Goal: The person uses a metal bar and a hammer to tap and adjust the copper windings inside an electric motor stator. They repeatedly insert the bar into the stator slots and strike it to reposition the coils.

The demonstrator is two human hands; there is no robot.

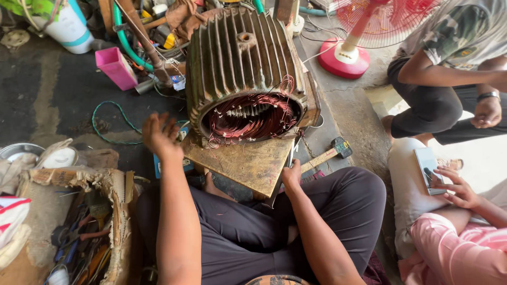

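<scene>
A large ribbed metal motor housing point(237, 58) lies on its side on a worn wooden board point(248, 163), its open end toward me showing copper wire windings point(251, 117). My left hand point(158, 136) is raised with fingers spread, just left of the housing's rim, holding nothing. My right hand point(291, 174) is closed on a thin dark tool point(285, 177) at the board's right front edge. My legs in dark trousers are crossed under the board.
A hammer point(330, 152) lies on the floor right of the board. A torn cardboard box of hand tools point(84, 237) sits at lower left. A pink container point(115, 67), green hose point(127, 42) and red fan point(364, 31) stand behind. Two other people sit at right.
</scene>
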